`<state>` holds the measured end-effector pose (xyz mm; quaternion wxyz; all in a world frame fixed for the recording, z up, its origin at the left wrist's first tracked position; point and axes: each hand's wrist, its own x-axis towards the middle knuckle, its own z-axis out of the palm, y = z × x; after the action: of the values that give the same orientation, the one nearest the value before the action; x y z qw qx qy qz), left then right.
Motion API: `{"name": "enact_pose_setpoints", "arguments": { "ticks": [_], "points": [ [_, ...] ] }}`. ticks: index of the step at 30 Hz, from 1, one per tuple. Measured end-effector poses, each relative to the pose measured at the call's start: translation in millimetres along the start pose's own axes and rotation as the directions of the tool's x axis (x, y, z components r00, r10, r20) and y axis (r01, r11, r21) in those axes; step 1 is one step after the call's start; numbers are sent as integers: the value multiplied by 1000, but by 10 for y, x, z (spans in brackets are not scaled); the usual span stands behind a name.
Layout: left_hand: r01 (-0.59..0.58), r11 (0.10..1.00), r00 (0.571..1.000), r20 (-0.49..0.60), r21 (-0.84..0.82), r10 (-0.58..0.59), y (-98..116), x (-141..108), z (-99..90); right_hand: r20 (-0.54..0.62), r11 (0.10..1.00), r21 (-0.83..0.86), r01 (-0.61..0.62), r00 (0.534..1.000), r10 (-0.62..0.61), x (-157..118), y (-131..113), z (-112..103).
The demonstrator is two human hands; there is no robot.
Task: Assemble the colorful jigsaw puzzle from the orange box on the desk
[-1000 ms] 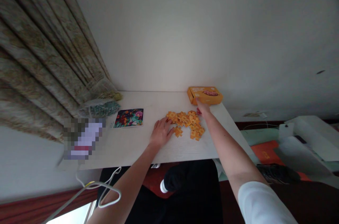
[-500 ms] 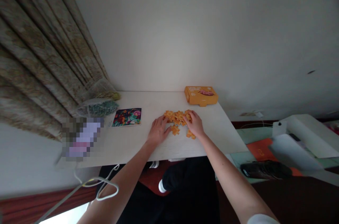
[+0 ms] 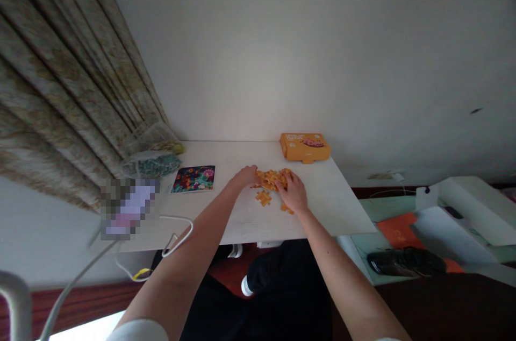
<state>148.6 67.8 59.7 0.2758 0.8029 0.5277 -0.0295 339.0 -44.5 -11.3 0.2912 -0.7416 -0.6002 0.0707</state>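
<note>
A heap of orange puzzle pieces [image 3: 269, 178] lies on the white table [image 3: 242, 225]. At its left edge is my left hand [image 3: 245, 175], seen nearly side-on; its fingers reach out toward the heap and look open, though the fingertips are partly hidden. My right hand [image 3: 295, 193] rests over the right side of the heap, fingers apart and touching pieces. In front of the heap sits a loose puzzle piece [image 3: 263, 198], apart from both hands. Some more orange pieces [image 3: 286, 208] show below my right palm.
An orange puzzle box [image 3: 307, 147] stands at the back right. To the left lie a colourful picture card [image 3: 193, 178], a clear bag [image 3: 151, 164] and a blurred-out phone-like object [image 3: 133, 206]. A white cable [image 3: 177, 218] passes over my left forearm.
My left hand has moved slightly away from me and turned side-on against the heap. My right hand has shifted a little toward me, and the pieces have spread slightly.
</note>
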Motion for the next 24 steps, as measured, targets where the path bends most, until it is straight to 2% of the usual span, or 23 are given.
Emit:
{"name": "enact_pose_setpoints", "arguments": {
  "ticks": [7,15,19,24],
  "points": [
    [31,999,996,81,-24,-29,-3,100,-61,1,1000,-28,-11,1000,11,-3,-2,-11],
    [57,992,995,88,-111,-47,-36,-26,22,-4,999,-26,-25,1000,24,-2,-5,-24],
    [56,989,998,32,-139,-52,-91,-141,54,-4,1000,-13,-19,1000,19,-8,-18,-38],
    [47,981,989,-127,-189,-72,-193,-293,0,-5,999,21,-25,1000,25,-12,-53,-63]
  ]
}}
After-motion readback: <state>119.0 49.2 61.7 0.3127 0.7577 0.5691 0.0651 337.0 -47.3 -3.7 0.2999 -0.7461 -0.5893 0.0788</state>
